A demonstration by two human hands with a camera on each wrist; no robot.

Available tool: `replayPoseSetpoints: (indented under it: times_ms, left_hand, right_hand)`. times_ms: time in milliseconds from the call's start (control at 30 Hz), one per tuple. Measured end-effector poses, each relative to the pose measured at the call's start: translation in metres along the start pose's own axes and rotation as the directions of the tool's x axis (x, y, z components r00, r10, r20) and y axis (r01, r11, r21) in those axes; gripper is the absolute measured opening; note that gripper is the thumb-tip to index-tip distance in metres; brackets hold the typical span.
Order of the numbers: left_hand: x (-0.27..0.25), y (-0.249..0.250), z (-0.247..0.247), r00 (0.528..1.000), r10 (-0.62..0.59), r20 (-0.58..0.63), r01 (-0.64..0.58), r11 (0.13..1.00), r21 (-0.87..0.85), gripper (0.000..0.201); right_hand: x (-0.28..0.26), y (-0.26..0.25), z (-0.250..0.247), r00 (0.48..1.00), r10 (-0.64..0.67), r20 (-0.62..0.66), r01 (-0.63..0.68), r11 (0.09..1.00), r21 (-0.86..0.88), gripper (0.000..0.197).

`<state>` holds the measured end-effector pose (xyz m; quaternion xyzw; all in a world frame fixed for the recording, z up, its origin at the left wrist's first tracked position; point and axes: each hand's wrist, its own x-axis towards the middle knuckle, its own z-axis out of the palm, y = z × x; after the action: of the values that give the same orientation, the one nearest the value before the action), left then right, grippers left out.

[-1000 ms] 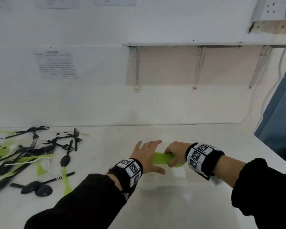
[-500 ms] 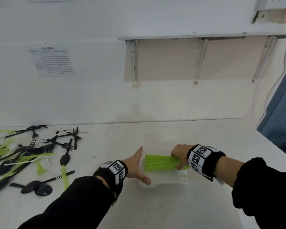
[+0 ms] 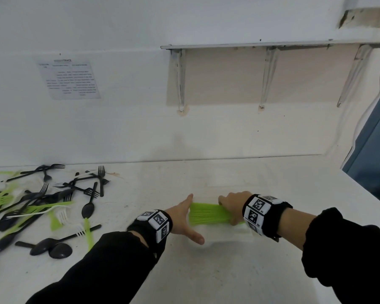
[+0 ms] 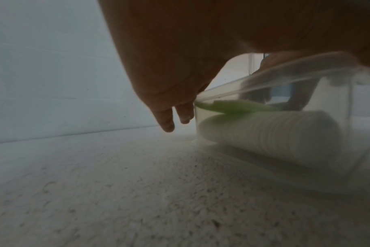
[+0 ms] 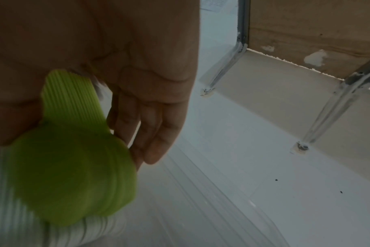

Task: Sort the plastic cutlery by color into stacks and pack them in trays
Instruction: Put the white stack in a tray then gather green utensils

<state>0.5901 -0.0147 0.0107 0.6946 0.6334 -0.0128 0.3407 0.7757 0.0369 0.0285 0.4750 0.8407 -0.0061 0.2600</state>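
A stack of green plastic spoons (image 3: 208,215) lies across a clear plastic tray (image 3: 219,240) in the middle of the white table. My right hand (image 3: 232,207) grips the stack near its bowl end (image 5: 72,167). My left hand (image 3: 184,218) is flat with straight fingers (image 4: 167,120) and thumb spread. It stands against the tray's left end by the green handle tips (image 4: 239,107). Inside the tray, under the green stack, lies a stack of white spoons (image 4: 264,133). The tray's rim (image 4: 285,73) is see-through and blurred.
A loose pile of black, green and white forks and spoons (image 3: 42,205) covers the table's left side. A shelf on metal brackets (image 3: 266,73) hangs on the wall behind. The table's right edge (image 3: 371,194) runs beside a blue panel.
My left hand came off the top of the green stack, drew left, and now stands flat at the stack's handle end. My right hand kept its hold and brought the stack lower into the tray.
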Motion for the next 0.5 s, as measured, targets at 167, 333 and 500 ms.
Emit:
replayPoseSetpoints:
  times_ms: [167,333,500]
  left_hand:
    - [0.002,-0.002,0.002,1.000,0.013,-0.004,-0.013,1.000,-0.008,0.134]
    - [0.002,-0.003,0.007,0.999,0.035,-0.017,-0.036,0.997,-0.069,0.135]
    - [0.000,-0.005,0.011,0.999,0.030,-0.019,-0.032,0.991,-0.131,0.136]
  right_hand:
    - [-0.001,-0.003,-0.003,1.000,-0.001,0.009,0.002,0.998,-0.057,0.048]
    - [-0.003,-0.001,-0.003,0.999,-0.012,-0.031,0.010,0.998,-0.066,0.050]
    - [-0.003,0.004,0.000,0.998,-0.024,-0.056,0.029,0.995,0.095,0.070]
